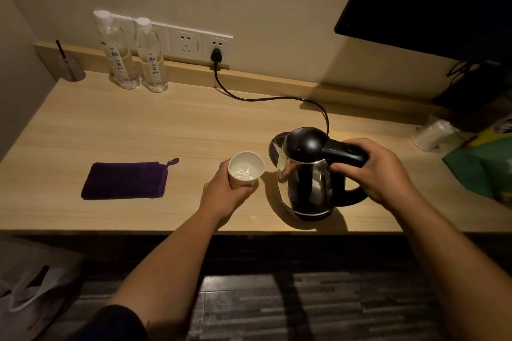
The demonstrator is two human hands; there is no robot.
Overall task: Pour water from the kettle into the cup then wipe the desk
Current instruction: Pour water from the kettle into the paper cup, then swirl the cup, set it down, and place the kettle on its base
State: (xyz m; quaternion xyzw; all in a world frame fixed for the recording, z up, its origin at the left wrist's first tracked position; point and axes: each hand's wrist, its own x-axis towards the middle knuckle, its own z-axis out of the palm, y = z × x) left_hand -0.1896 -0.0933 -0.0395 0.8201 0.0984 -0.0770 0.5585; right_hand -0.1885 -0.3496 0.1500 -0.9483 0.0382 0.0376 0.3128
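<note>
A steel kettle (306, 183) with a black lid and handle stands near the front edge of the wooden desk (138, 130), roughly upright. My right hand (374, 171) grips its black handle from the right. Just left of the kettle is a white paper cup (245, 170) with water in it, held by my left hand (224, 194) wrapped around its lower side. A folded dark purple cloth (126, 180) lies flat on the desk, left of the cup.
The kettle's black base (274, 147) sits behind it, its cord (249, 97) running to a wall socket (216, 55). Two water bottles (135, 55) stand at the back left. A green bag (482, 169) and wrapped cups (432, 134) sit at the right.
</note>
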